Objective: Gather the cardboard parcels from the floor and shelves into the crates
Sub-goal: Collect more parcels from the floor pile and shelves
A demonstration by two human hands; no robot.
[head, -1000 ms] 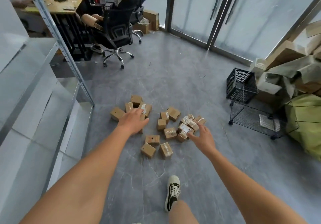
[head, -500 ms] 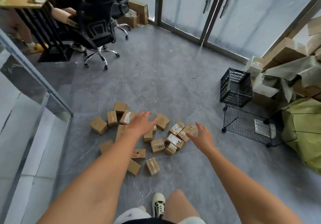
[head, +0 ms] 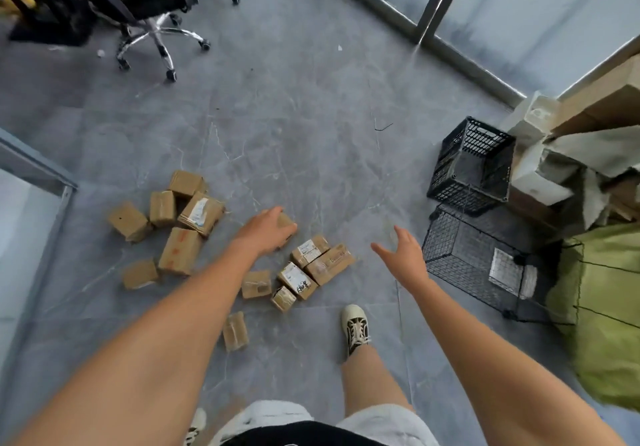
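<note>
Several small brown cardboard parcels lie scattered on the grey floor, one group at the left (head: 187,210) and another in the middle (head: 311,265). My left hand (head: 265,229) reaches down with its fingers laid over the top of one parcel (head: 288,221), which it mostly hides. My right hand (head: 403,255) hovers open with spread fingers over bare floor, between the middle parcels and a black wire crate (head: 450,238). A white packet lies inside that crate. Behind it stands a black plastic crate (head: 471,165).
A black office chair (head: 156,13) on a chrome base stands at the back left. A metal shelf frame (head: 38,182) edges the left side. Piled cardboard (head: 588,134) and a green bag (head: 606,307) crowd the right. My shoe (head: 355,328) is near the parcels.
The view has tilted down and come closer to the floor. My left hand has dropped onto a parcel at the pile's right side. My right hand has swung right toward the wire crate.
</note>
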